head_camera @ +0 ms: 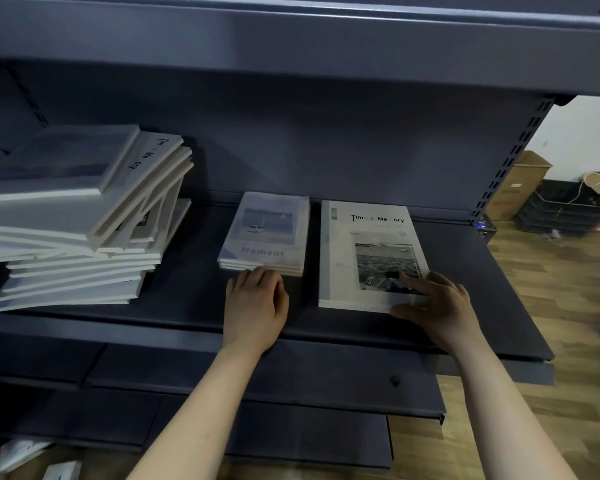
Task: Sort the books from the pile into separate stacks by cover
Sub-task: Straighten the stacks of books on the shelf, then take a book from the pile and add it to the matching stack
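Both hands are out on the dark shelf (187, 299). The left hand (255, 306) is loosely curled, palm down. Its fingertips touch the near edge of a small stack (267, 233) of books. It is not holding anything. The top book in that stack has a picture of a white car by the water, and the word "Moment" is printed below it. A few books of the same size lie under it.

The right hand (437, 303) is spread open and flat. Its fingers (413, 280) press on the near right corner of a bigger book (364, 254), and the thumb lies along the near edge. It is not gripping the book, just resting on it. The cover says "Time & Memory" at the top, though a few letters are faint. Below is a black and white photo of water. I cannot tell if more books lie under this one. There is also tiny print on the cover, too small to read.

The two sorted spots sit side by side in the middle of the shelf, with a thin gap between them.

The pile (80, 223) is at the left end of the shelf, well apart from the hands. It is tall and messy, with books tilted and sliding. One tilted book near the top shows "Time & Memory" too. The top book is smaller, with a blurry blue picture.

Past the right end of the shelf there is a wood floor (551, 278) with a cardboard box (520, 183) and black trays (561, 216).
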The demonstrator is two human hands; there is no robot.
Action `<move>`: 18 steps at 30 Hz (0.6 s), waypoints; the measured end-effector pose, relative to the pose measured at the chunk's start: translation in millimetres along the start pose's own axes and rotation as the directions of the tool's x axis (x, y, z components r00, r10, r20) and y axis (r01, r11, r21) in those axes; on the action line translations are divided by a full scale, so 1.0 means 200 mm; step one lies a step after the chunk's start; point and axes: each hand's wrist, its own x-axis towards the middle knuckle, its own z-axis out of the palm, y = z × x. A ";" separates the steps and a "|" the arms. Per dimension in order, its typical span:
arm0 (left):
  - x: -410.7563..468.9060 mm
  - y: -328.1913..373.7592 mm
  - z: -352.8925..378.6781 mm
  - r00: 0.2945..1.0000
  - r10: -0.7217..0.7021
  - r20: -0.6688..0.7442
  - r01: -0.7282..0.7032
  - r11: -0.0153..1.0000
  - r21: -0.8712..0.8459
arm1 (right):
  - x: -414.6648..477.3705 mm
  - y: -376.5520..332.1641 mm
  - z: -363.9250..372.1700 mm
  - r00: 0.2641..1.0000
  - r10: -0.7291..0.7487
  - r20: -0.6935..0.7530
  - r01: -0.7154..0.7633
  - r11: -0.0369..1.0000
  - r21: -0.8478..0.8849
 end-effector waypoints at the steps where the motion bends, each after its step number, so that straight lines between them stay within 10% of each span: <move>1: 0.00 0.00 0.00 1.000 -0.001 -0.001 0.001 1.000 -0.004 | 0.00 0.00 0.00 1.000 0.001 0.007 -0.001 1.000 0.000; 14: 0.01 0.00 -0.04 0.998 0.053 0.045 -0.048 0.994 -0.102 | -0.02 -0.07 -0.03 0.981 0.088 0.173 -0.072 0.993 -0.095; 18: -0.01 0.00 -0.16 0.998 0.059 0.023 -0.053 0.977 -0.205 | -0.08 -0.16 0.05 0.998 0.051 -0.023 -0.054 0.983 -0.174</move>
